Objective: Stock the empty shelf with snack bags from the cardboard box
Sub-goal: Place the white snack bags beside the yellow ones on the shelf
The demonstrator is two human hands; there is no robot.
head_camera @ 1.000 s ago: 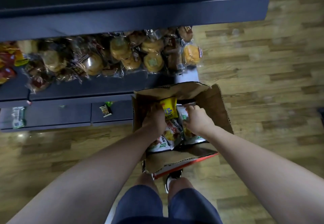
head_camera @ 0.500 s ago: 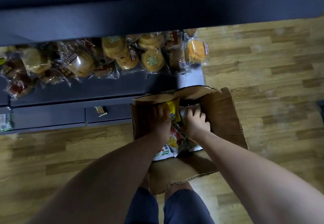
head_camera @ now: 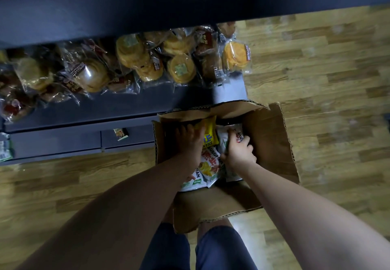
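An open cardboard box (head_camera: pixel 268 141) stands on the floor against the dark shelf unit (head_camera: pixel 126 109). Several snack bags lie inside it. Both my hands are down in the box. My left hand (head_camera: pixel 188 141) holds the left side of a yellow snack bag (head_camera: pixel 210 135). My right hand (head_camera: pixel 238 151) grips a white snack bag (head_camera: pixel 226 137) with red print. More bags, red-and-white (head_camera: pixel 210 168) ones, lie under my wrists.
Wrapped buns and breads (head_camera: pixel 135 62) fill the shelf above the box. A dark upper shelf (head_camera: pixel 147 5) overhangs them. Small packets (head_camera: pixel 120 134) sit on the lowest ledge. Wooden floor (head_camera: pixel 327 79) lies to the right and left. My knees are below the box.
The view has shifted slightly toward the shelf. My right hand has moved further right and deeper, now gripping the white bag. My left hand stays at the yellow bag.
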